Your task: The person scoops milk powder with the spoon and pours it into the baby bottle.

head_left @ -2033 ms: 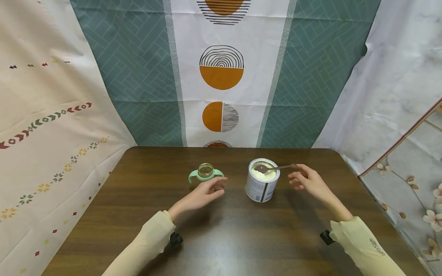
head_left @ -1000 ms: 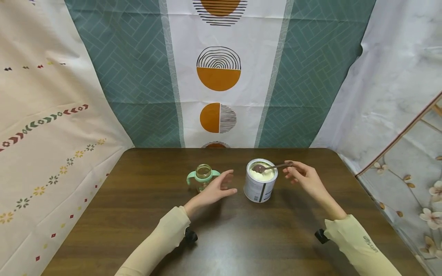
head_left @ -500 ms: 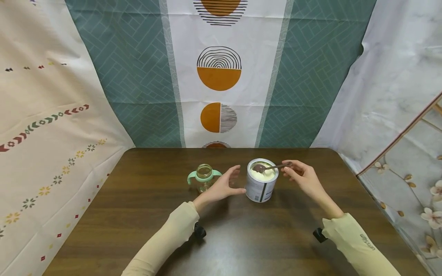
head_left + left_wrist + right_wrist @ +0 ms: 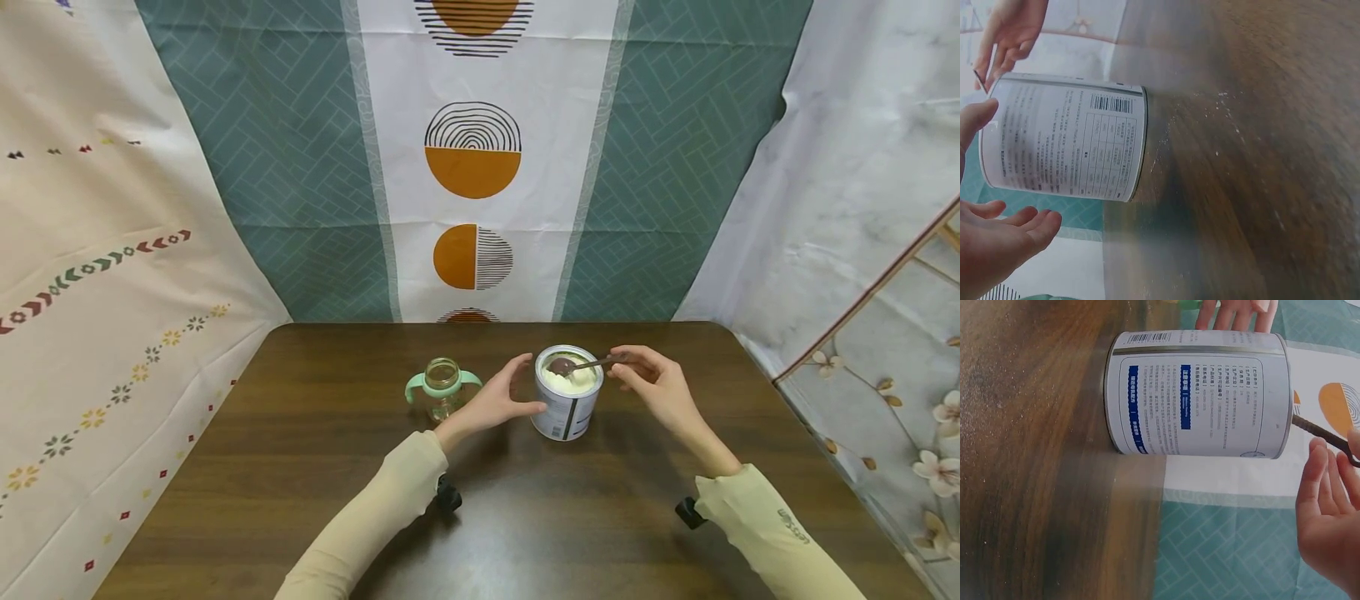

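A white milk powder can (image 4: 558,415) stands upright, its top open on pale powder (image 4: 566,385). The bowl of a dark brown spoon (image 4: 561,366) lies on that powder, and the handle sticks out over the rim to the right. My right hand (image 4: 660,390) pinches the handle's end between thumb and fingers, as the right wrist view also shows. At the can's left side is my left hand (image 4: 497,403), thumb and fingers spread. In the left wrist view its thumb overlaps the can near the rim, while the other fingers stay apart from the wall.
A clear baby bottle (image 4: 442,390) with a mint-green two-handled collar and no cap stands left of the can, partly behind my left hand. Everything sits on a dark wooden table (image 4: 322,433). Patterned cloths (image 4: 307,167) hang behind and at both sides.
My left hand has moved right from beside the bottle to the can, its fingers spreading. My right hand has closed in on the spoon handle; the can and bottle stay put.
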`<state>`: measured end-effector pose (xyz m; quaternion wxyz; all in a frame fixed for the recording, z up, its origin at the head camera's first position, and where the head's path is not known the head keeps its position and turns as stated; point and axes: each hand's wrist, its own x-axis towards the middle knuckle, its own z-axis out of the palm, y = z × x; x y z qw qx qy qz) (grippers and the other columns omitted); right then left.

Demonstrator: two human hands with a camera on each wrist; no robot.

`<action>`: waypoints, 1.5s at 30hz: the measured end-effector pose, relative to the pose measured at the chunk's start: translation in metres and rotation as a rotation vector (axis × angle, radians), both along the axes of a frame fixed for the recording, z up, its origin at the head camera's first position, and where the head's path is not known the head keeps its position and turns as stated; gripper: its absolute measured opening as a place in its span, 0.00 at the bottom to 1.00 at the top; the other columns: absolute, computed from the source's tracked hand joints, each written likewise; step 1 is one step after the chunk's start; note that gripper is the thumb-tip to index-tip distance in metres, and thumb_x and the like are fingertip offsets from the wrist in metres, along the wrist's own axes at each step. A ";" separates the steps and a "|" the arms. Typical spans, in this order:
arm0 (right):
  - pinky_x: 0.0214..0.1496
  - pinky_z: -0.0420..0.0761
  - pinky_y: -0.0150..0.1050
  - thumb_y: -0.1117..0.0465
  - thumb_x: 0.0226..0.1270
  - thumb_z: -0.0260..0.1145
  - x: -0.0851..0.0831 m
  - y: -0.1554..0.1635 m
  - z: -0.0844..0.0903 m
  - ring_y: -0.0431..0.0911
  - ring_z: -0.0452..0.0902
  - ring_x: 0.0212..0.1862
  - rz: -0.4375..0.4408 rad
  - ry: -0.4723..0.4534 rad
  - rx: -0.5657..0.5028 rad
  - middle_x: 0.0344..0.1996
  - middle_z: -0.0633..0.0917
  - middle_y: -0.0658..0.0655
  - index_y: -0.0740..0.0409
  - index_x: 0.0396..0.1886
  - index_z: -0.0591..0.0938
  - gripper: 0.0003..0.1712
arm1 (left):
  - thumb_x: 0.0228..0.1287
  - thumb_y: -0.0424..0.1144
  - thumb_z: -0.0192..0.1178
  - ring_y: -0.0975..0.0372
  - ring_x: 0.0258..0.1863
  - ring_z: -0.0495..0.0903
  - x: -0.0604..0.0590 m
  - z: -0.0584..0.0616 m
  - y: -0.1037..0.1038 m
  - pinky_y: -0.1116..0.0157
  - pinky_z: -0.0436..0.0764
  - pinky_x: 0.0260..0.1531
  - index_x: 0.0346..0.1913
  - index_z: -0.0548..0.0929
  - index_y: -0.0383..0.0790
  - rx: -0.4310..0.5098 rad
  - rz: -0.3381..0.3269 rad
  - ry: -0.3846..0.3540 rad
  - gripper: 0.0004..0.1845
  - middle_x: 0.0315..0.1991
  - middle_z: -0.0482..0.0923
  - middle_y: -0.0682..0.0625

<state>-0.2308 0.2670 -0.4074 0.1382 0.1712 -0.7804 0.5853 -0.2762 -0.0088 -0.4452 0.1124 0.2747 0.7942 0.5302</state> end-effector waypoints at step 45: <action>0.29 0.72 0.22 0.76 0.65 0.60 0.014 -0.032 0.020 0.26 0.75 0.33 -0.075 0.317 0.127 0.38 0.86 0.67 0.72 0.45 0.82 0.10 | 0.46 0.41 0.77 0.55 0.64 0.69 -0.013 0.003 0.044 0.56 0.69 0.66 0.73 0.49 0.35 0.019 0.037 -0.029 0.57 0.66 0.65 0.42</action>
